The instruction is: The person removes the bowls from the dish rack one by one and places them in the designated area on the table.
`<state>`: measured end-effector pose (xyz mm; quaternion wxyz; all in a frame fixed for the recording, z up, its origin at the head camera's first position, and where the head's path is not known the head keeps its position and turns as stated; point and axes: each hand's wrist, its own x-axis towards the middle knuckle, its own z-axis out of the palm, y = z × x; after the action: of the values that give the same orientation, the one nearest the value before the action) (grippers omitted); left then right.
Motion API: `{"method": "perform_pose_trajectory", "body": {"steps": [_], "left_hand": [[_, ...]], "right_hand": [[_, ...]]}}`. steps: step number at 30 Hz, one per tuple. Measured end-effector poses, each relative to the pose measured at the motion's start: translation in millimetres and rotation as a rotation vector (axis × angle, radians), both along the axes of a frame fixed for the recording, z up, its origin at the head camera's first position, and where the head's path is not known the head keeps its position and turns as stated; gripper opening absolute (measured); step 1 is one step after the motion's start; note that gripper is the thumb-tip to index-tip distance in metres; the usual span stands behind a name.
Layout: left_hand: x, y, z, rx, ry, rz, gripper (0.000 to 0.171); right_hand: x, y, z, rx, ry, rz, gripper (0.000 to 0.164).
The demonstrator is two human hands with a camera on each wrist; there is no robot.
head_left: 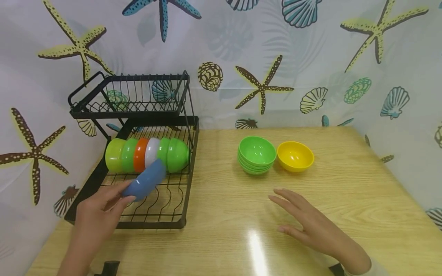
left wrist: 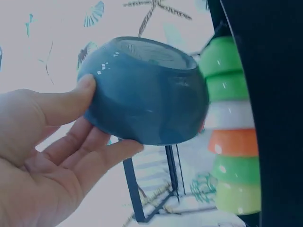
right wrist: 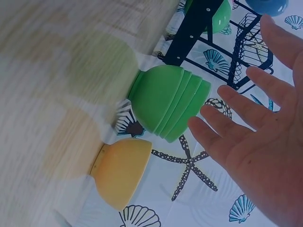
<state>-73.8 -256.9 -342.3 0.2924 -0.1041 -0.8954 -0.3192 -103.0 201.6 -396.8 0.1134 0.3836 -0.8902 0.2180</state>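
My left hand [head_left: 98, 214] pinches a blue bowl [head_left: 145, 182] by its edge, thumb on one side and fingers on the other. The bowl is tilted on its side above the front part of the black dish rack [head_left: 184, 199]. Behind it, a row of bowls [head_left: 139, 155] in lime, green, orange and white stands on edge in the rack's lower tier. My right hand [head_left: 310, 226] hovers over the table with fingers spread, touching nothing. Beyond it sit a stack of green bowls [head_left: 255, 153] and a yellow bowl [head_left: 295, 156], side by side.
The rack's upper tier [head_left: 131, 111] overhangs the back of the lower one. A patterned cloth [head_left: 214, 38] hangs behind and beside the wooden table [head_left: 221, 199]. Light glares off the table's front.
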Motion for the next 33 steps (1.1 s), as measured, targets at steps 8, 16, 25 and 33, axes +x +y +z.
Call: {"method": "perform_pose_trajectory", "body": {"steps": [8,16,25,33], "left_hand": [[-0.9,23,4.7,-0.136,0.187,-0.164,0.032],[-2.9,45,4.6,-0.230,0.233,-0.352,0.042],[-1.7,71,2.5,-0.320,0.312,-0.478,0.037],[-5.4,91,1.1,-0.315,0.446,-0.616,0.031]], "right_hand": [[0.9,-2,-0.9,0.015,-0.020,-0.001,0.073],[3.1,-8,1.8,-0.001,0.005,0.041,0.073],[5.3,-14,8.8,-0.038,0.062,0.087,0.067],[8.0,-26,18.7,-0.185,0.237,0.175,0.054]]}}
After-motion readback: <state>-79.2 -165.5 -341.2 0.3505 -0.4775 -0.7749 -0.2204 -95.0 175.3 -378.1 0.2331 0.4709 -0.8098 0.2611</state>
